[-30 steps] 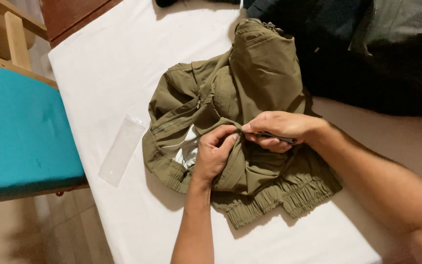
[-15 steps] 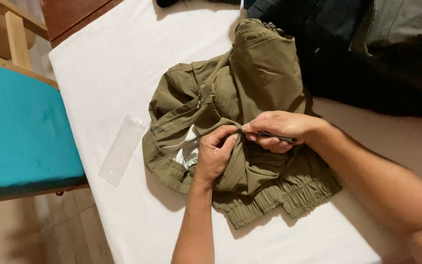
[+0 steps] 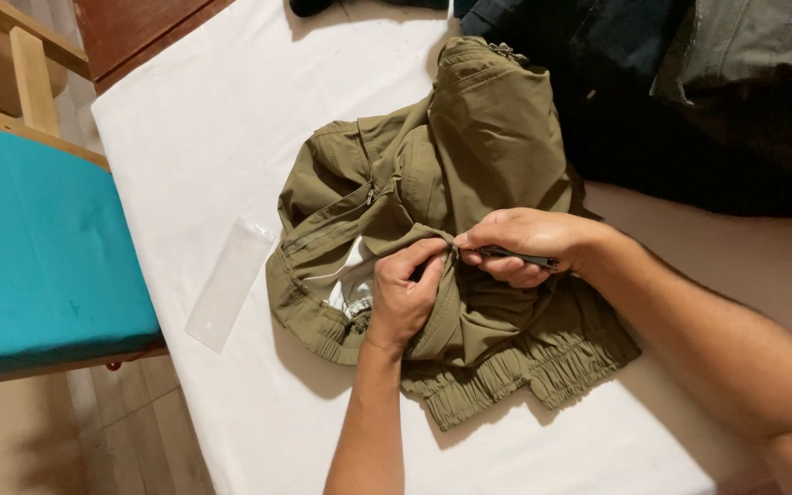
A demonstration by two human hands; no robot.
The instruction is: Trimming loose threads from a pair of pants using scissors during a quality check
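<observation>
An olive green garment (image 3: 488,137) with elastic hems lies crumpled on a white sheet (image 3: 203,137). My left hand (image 3: 405,298) pinches a fold of its fabric near the middle, beside a zip and a bit of pale lining. My right hand (image 3: 524,243) sits just to the right, fingers closed on a thin dark tool (image 3: 517,258) whose tip meets the pinched fold. The two hands nearly touch.
A clear flat plastic strip (image 3: 229,282) lies on the sheet left of the garment. A chair with a teal cushion (image 3: 38,257) and wooden frame stands at the left. Dark clothing (image 3: 689,101) is piled at the upper right. Tiled floor shows at the lower left.
</observation>
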